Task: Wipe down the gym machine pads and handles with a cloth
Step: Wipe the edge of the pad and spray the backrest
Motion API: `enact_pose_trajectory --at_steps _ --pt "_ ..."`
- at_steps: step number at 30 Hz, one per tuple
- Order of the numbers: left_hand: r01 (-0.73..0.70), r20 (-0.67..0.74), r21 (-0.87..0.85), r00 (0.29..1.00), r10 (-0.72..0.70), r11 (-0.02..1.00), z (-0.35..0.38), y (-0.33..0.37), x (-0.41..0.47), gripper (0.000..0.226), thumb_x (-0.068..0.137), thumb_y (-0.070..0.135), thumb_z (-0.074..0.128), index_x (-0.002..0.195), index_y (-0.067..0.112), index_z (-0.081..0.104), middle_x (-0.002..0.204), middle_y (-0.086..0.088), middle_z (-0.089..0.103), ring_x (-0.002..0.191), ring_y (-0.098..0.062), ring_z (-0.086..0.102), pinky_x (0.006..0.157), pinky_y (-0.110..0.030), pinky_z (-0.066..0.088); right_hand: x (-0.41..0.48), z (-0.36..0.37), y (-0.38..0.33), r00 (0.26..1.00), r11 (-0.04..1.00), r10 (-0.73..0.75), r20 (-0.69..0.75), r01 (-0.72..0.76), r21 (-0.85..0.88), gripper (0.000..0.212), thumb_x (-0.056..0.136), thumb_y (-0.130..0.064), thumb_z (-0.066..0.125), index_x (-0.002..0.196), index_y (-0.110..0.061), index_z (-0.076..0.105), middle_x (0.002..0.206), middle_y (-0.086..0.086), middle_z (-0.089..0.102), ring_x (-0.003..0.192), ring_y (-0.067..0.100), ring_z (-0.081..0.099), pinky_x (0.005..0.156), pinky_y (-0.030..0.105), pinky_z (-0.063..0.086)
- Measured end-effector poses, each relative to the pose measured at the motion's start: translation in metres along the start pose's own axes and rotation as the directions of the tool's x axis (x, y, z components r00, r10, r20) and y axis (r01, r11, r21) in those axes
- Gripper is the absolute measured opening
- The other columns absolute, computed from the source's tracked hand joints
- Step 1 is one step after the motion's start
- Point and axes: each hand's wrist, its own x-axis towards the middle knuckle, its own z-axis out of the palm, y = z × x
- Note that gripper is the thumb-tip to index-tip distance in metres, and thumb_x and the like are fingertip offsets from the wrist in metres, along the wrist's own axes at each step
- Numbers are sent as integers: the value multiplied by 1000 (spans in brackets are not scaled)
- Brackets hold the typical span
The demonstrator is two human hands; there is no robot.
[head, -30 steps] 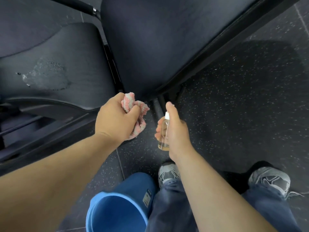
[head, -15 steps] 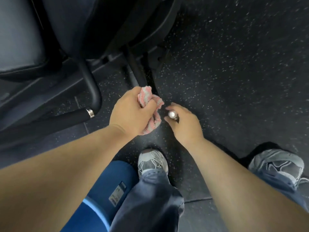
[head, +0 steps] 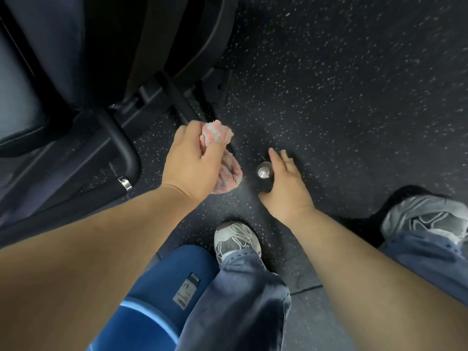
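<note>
Speckled dark rubber floor (head: 342, 84) fills most of the view. Gym machine (head: 76, 46) upper left: dark padded seat above, and below it a black curved tube (head: 124, 153) with a chrome collar (head: 124, 183).

Blue bucket (head: 164, 279) at bottom centre, label facing up, tight against a jeans leg (head: 240, 295). Two grey trainers on the floor: one (head: 235, 240) just beside the bucket, the other (head: 425, 216) at the right edge.

Left hand (head: 195, 163) held above the floor beside the tube, fingers curled tight round a bunched pink-and-white cloth (head: 219, 136). The cloth bulges out past the knuckles and again below the thumb; it touches neither pad nor tube.

Right hand (head: 286, 186) low at the floor, fingers (head: 274, 154) straight and spread wide, thumb held out apart. A small spray bottle (head: 264, 171) stands upright in the gap between thumb and forefinger (seen from above, mostly cap). Cannot tell whether the skin touches it.
</note>
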Motion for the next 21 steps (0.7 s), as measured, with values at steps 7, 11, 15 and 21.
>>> enact_pose_trajectory --at_steps 7,11,15,21 --pt "-69 62 -241 994 87 968 -53 120 -45 18 91 27 67 89 42 57 80 17 67 69 2 62 64 -24 49 -100 -140 -93 951 422 273 -144 15 906 24 96 -38 57 109 -24 71 105 -4 74 108 19 68 96 30 52" --pt "-257 92 -329 949 301 909 -102 250 -62 19 96 21 63 100 37 71 92 12 73 86 -3 70 77 -26 58 -157 -262 -149 977 -27 -203 70 -77 997 45 96 -46 49 131 -21 62 124 9 69 111 26 68 93 51 54" --pt "-331 93 -484 901 423 810 -163 398 -73 30 95 12 53 104 33 72 97 13 74 92 -5 69 84 -30 58 -206 -383 -199 941 -251 -302 -152 76 965 35 95 -15 50 125 -13 67 119 11 70 98 21 71 76 33 58" --pt "-680 -172 -109 732 660 725 -218 522 -60 40 94 8 43 120 32 63 110 12 63 80 -6 58 82 -22 46 -229 -498 -246 759 -91 141 -636 650 755 17 94 -4 59 97 -18 68 82 12 75 76 26 72 88 49 58"
